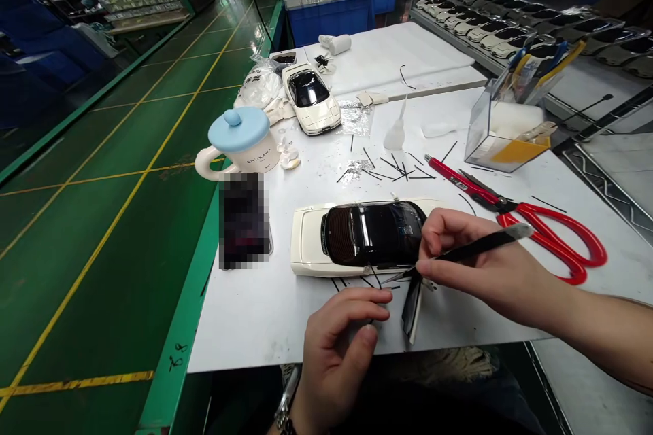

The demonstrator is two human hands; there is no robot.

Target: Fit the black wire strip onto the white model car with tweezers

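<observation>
A white model car (309, 241) with a black roof lies lengthwise on the white table. Its near-side door (412, 312) stands swung out toward me. My right hand (469, 258) rests by the front of the car, closed round black tweezers (484, 242); their tips point left along the car's near side. In front of the car is my left hand (344, 340), fingers curved and thumb apart, with nothing visible in it. Thin black strips (367, 282) lie between that hand and the car.
More black strips (403, 170) are scattered beyond the car, near a small dropper bottle (395, 132). Red-handled scissors (548, 234) and a red pen (454, 177) lie right. Around them stand a clear tool box (482, 129), a lidded mug (255, 160), a phone (245, 221) and another model car (319, 112).
</observation>
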